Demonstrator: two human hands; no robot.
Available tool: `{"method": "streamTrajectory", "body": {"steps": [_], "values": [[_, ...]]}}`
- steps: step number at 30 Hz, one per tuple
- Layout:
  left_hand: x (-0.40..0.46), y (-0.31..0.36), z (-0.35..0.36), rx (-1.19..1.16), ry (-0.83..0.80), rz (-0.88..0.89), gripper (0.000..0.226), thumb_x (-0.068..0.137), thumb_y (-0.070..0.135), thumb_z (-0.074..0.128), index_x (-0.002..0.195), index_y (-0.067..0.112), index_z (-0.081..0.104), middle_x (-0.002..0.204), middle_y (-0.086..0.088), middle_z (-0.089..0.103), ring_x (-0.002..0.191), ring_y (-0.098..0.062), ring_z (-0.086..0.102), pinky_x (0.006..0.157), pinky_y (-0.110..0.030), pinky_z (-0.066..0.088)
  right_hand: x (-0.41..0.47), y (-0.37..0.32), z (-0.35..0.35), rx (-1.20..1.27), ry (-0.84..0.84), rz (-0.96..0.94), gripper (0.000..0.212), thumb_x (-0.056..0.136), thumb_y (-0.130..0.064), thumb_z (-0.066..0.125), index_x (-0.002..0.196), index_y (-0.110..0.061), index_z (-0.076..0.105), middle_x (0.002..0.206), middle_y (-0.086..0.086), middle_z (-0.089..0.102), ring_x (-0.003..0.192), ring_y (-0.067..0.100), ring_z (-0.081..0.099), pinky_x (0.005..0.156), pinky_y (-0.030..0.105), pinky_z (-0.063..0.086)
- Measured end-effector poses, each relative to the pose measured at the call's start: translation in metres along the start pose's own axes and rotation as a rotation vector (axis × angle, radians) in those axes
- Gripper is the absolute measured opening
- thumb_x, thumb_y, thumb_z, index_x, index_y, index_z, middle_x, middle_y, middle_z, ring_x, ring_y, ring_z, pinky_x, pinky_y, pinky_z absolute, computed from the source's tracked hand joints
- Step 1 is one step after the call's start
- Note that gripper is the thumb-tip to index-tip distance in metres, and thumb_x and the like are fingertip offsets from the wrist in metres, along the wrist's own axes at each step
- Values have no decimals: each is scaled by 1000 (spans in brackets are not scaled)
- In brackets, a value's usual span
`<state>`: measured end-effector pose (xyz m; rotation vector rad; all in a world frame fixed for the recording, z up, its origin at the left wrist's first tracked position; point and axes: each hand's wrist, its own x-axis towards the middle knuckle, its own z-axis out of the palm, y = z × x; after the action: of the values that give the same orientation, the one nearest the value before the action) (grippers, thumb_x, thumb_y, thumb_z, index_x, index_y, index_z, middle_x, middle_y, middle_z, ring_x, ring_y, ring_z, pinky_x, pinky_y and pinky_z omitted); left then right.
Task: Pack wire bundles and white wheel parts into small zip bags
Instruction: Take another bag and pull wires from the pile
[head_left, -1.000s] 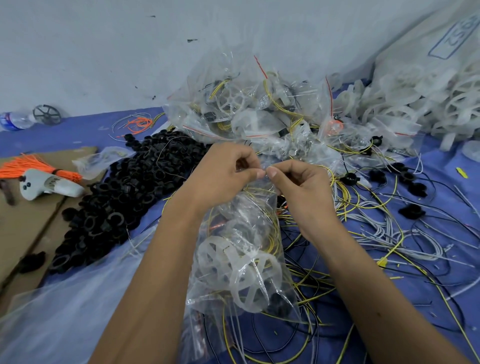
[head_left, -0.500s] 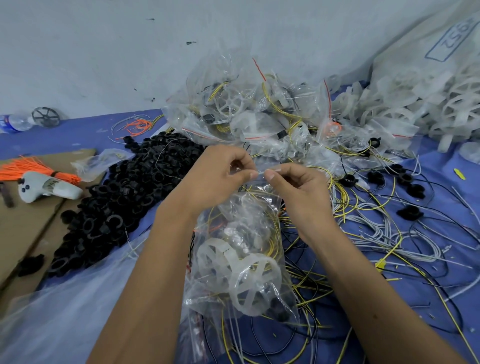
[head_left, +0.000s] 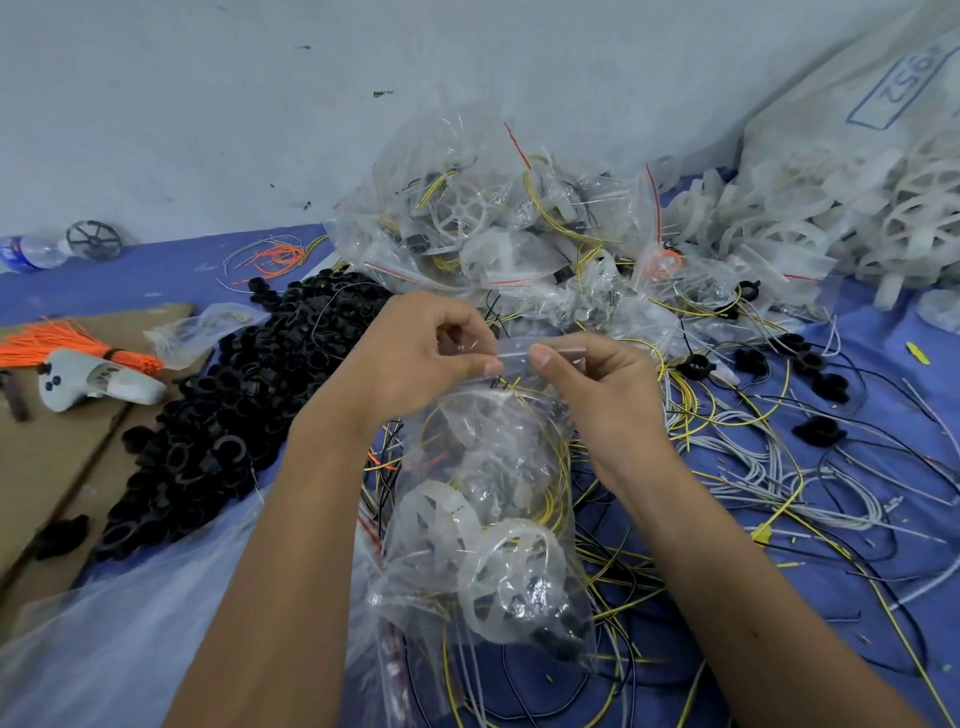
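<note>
Now our left hand (head_left: 415, 353) and right hand (head_left: 597, 384) both pinch top edge of one zip bag (head_left: 483, 499); two white wheels (head_left: 467, 540) and yellow wires (head_left: 556, 499) inside. Filled bags (head_left: 493, 234) piled just beyond; black rings (head_left: 223, 415) left.

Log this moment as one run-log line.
step: sealing zip bag | left hand: pinches bag top | right hand: pinches bag top | contents: white wheel parts, yellow wires

We see only our two bare forearms and hands. Our left hand (head_left: 415, 353) and right hand (head_left: 597, 384) wear no gloves, rings or watch, and no sleeve shows anywhere along either arm. Our nails are short and plain, the thumbnails showing clearest.
</note>
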<state>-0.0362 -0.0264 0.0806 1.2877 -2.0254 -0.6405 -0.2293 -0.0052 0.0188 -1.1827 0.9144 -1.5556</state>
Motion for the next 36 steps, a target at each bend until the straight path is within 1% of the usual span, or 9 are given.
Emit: {"method": "streamTrajectory", "body": {"steps": [3,6,10,14,19,21,25,32,36], "values": [[-3,-10,-10,-2,-9,-37,8,83,13,84,84,11,76,82,-9,75,75,-18,67,78,-35,54,1,0,-2,12,50,21,6,89,-4,73,85,-7,75,64,-6,71,55,3,62,52,16,48],[-11,-21,-21,-102,-14,-84,6,89,10,76,84,7,76,77,-15,75,71,-16,66,71,-30,51,3,1,-3,22,67,90,7,88,-9,75,82,-12,77,68,-1,71,61,9,64,61,23,53],[-16,-25,-28,-208,-38,-105,5,84,11,79,81,12,76,73,-4,74,66,-6,65,65,-17,52,1,2,1,65,-11,190,12,74,-25,81,81,-15,81,78,7,76,71,16,69,73,35,58],[-17,-22,-31,-248,-22,-70,12,71,21,83,76,13,75,71,-8,73,63,-8,65,64,-17,53,0,0,3,73,-5,112,6,81,-13,79,77,-16,79,76,3,75,70,12,68,68,24,56],[-12,-15,-30,-102,19,-43,10,84,12,81,88,5,75,82,-16,74,73,-19,66,74,-34,55,-2,-2,6,32,-60,49,18,88,-6,74,75,-18,76,70,0,72,64,9,65,60,18,51],[-8,-4,-23,-38,45,11,9,86,11,80,93,6,76,86,-12,74,77,-20,66,78,-32,53,-3,-1,7,0,-75,33,14,89,-7,73,79,-16,76,69,-3,72,62,6,63,57,17,49],[-1,17,-4,101,-27,103,3,88,12,79,85,12,77,80,4,73,78,-7,66,72,-13,46,-4,2,7,-42,-120,-24,12,94,-9,69,85,-14,75,71,-3,71,64,5,63,58,16,48],[0,16,1,94,-52,83,7,88,17,79,85,11,77,80,3,73,81,-13,68,82,-36,55,-3,4,6,-77,-132,-82,13,97,-7,64,87,-9,72,72,-5,69,68,6,61,65,19,49],[-1,13,-1,64,-23,73,6,85,16,82,83,12,78,78,3,73,77,-10,67,77,-27,53,-2,4,5,-46,-116,-78,10,96,-5,65,89,0,72,74,0,70,69,7,62,65,18,50]]}}
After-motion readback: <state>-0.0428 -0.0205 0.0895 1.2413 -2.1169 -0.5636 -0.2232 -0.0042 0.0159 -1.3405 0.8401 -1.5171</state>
